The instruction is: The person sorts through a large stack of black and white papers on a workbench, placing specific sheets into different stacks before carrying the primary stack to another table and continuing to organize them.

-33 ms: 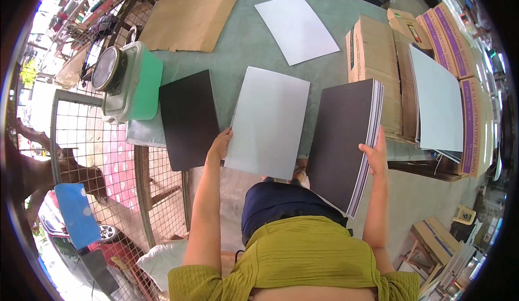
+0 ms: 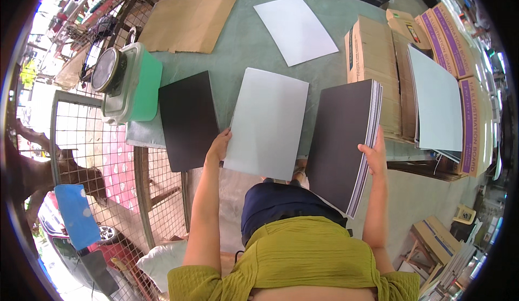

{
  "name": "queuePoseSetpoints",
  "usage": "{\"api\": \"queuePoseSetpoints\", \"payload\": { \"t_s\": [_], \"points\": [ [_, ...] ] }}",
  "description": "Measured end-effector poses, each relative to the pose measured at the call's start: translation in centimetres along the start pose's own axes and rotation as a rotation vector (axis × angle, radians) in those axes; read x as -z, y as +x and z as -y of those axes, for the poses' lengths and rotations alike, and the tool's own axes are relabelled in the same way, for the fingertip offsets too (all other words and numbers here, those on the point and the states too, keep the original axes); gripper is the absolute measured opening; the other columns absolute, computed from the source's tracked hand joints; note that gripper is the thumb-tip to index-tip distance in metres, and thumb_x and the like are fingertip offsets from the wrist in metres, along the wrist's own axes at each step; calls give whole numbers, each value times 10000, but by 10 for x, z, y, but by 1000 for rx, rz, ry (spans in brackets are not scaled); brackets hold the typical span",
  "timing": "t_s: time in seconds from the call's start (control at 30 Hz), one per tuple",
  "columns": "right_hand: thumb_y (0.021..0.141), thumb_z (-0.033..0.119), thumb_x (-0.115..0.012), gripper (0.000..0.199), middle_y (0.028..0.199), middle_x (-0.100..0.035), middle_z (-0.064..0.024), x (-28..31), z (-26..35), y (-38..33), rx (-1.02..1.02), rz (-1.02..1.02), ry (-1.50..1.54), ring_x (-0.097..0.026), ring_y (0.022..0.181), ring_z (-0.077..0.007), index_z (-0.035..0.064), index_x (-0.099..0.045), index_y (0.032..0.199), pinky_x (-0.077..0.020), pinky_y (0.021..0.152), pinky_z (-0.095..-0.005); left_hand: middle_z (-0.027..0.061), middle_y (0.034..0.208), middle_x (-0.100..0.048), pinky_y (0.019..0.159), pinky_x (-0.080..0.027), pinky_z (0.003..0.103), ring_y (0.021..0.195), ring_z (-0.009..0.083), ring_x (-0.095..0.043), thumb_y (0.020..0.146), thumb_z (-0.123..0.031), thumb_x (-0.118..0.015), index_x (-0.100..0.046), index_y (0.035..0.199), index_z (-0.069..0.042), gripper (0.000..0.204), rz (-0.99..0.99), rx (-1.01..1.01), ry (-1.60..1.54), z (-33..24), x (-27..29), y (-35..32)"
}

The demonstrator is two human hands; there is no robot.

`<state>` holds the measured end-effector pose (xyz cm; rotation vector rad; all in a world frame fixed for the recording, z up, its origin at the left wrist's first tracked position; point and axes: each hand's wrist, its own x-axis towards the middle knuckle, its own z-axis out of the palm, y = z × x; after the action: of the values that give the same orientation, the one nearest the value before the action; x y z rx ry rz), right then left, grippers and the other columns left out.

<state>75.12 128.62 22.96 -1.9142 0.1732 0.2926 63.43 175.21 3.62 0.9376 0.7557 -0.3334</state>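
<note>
nothing has shifted that we can make out since the earlier frame: both hands and every sheet sit where they were.

going left to right, we see a green weighing scale [image 2: 127,82] at the table's left edge, with a sheet of brown cardboard [image 2: 186,22] beyond it. just beside the scale lies a black board [image 2: 187,120], flat on the green table [image 2: 243,41] and overhanging its near edge. our left hand [image 2: 218,147] comes next, its fingers curled round the lower left edge of a pale grey board [image 2: 267,122], which lies flat between the black board and the stack (thumb on top, as far as we can tell). farther back a white sheet [image 2: 294,28] rests alone.

to the right, our right hand [image 2: 374,157] grips the right edge of a thick stack of black boards [image 2: 343,139], fingers clenched against its layered side, the stack tilted up off the table. beyond it stand brown cartons [image 2: 373,68], and a light blue board [image 2: 438,101] lies over more boxes.
</note>
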Motion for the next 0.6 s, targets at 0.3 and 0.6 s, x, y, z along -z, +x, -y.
{"api": "queuePoseSetpoints", "payload": {
  "t_s": [0.3, 0.6],
  "points": [
    [647, -63, -552, 896, 1471, -316, -129, -4, -13, 3, 60, -50, 54, -295, 1363, -231, 6, -222, 1477, -230, 1111, -320, 106, 1291, -545, 1015, -419, 299, 1183, 191, -526, 1005, -146, -416, -372, 1376, 32, 414, 102, -233, -161, -26, 1, -39],
    [677, -32, -588, 903, 1515, -245, -187, 0, -11, 7, 86, 35, 45, -223, 1413, -272, -26, -172, 1478, -178, 1143, -351, 82, 1221, -590, 960, -433, 282, 1098, 160, -561, 991, -150, -460, -473, 1320, 5, 364, -59, -462, 47, -73, -7, -56]
  ]
}}
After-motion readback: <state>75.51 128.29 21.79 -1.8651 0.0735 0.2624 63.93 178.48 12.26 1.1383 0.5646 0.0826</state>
